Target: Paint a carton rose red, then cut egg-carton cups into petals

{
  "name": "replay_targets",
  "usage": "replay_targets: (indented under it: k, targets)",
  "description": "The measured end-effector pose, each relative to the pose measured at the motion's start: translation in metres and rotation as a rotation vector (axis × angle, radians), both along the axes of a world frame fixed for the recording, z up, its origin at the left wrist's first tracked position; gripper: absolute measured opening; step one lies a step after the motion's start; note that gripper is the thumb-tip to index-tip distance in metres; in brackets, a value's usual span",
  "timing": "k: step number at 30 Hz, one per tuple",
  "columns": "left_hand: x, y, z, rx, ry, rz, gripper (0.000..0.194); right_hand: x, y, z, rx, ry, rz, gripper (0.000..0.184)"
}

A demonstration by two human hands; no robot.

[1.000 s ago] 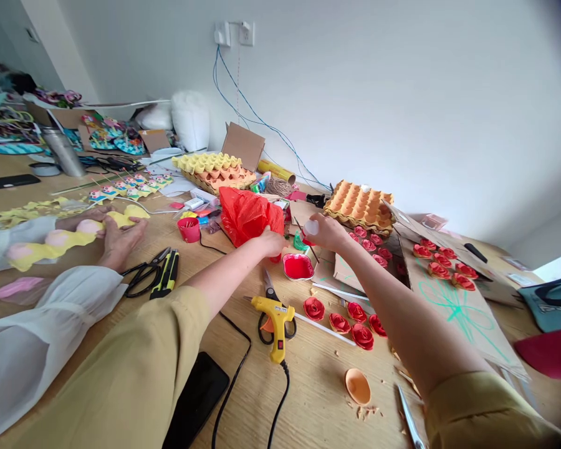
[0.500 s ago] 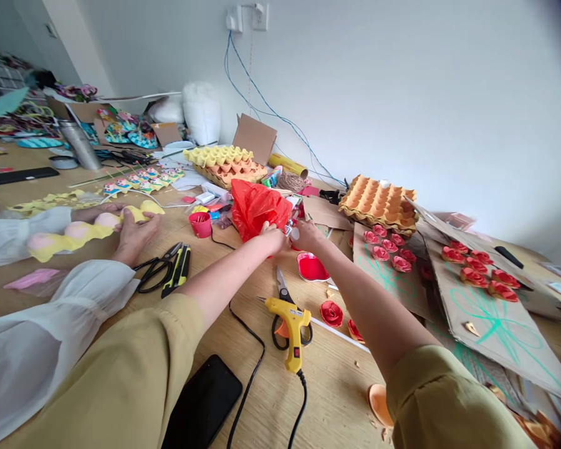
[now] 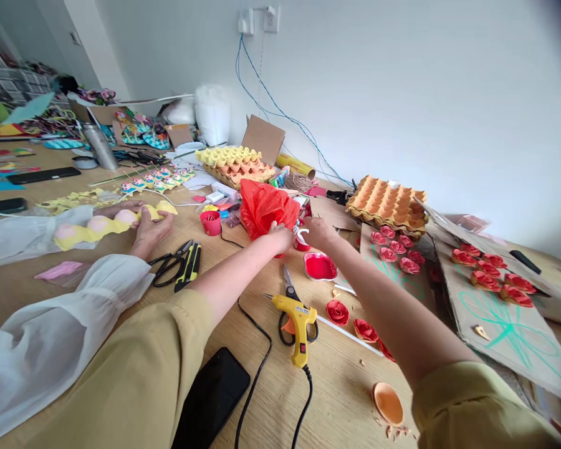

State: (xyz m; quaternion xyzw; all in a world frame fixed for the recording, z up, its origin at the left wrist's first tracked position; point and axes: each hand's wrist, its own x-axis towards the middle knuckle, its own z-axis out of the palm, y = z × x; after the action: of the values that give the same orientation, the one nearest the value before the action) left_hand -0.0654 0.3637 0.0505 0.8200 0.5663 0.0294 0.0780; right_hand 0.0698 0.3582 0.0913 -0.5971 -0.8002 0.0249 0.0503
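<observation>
I can't tell either grip: left hand (image 3: 282, 237) curled at red plastic bag (image 3: 264, 209) on surface (image 3: 346, 399), right hand (image 3: 320, 233) curled by small red pot (image 3: 302, 245); bag looks light, slippery, best pinched by folds.

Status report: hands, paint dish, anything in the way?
Left hand at red plastic bag, right hand at small red container; grips hidden. Red paint dish uncovered. Glue gun atop scissors, apart from both hands.
</observation>
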Motion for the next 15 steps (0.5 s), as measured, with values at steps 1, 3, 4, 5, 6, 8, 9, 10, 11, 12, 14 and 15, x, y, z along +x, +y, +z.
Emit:
replay_targets:
  k: [1, 3, 4, 5, 6, 8, 9, 10, 11, 12, 14, 15]
  targets:
    - [0.0, -0.001, 0.002, 0.004, -0.006, -0.002, 0.035, 0.006, -0.007, 0.011, 0.018, 0.028, 0.008, 0.035]
    - [0.001, -0.006, 0.007, 0.021, -0.024, -0.008, 0.035, 0.024, -0.029, 0.034, 0.068, 0.087, 0.014, 0.034]
    - [0.0, -0.01, 0.01, 0.034, -0.037, -0.012, 0.035, 0.036, -0.045, 0.044, 0.093, 0.117, 0.012, 0.031]
    - [0.0, -0.014, 0.014, 0.049, -0.053, -0.017, 0.035, 0.049, -0.064, 0.052, 0.111, 0.147, 0.01, 0.03]
    - [0.0, -0.018, 0.018, 0.068, -0.078, -0.02, 0.028, 0.064, -0.086, 0.059, 0.128, 0.176, 0.001, 0.031]
    - [-0.001, -0.028, 0.031, 0.101, -0.126, -0.026, 0.022, 0.096, -0.139, 0.065, 0.141, 0.227, -0.017, 0.027]
    - [0.0, -0.034, 0.038, 0.113, -0.154, -0.027, 0.022, 0.112, -0.166, 0.065, 0.135, 0.25, -0.023, 0.027]
    - [0.001, -0.042, 0.046, 0.128, -0.186, -0.023, 0.022, 0.127, -0.195, 0.064, 0.128, 0.272, -0.038, 0.03]
    - [0.003, -0.051, 0.054, 0.142, -0.221, -0.02, 0.024, 0.14, -0.222, 0.061, 0.114, 0.308, -0.059, 0.035]
    - [0.007, -0.064, 0.061, 0.153, -0.258, -0.024, 0.028, 0.15, -0.248, 0.057, 0.087, 0.395, -0.09, 0.039]
    - [0.02, -0.099, 0.072, 0.152, -0.344, -0.049, 0.038, 0.159, -0.297, 0.048, 0.093, 0.539, -0.151, 0.045]
    - [0.03, -0.123, 0.074, 0.134, -0.388, -0.078, 0.042, 0.157, -0.318, 0.043, 0.145, 0.59, -0.169, 0.047]
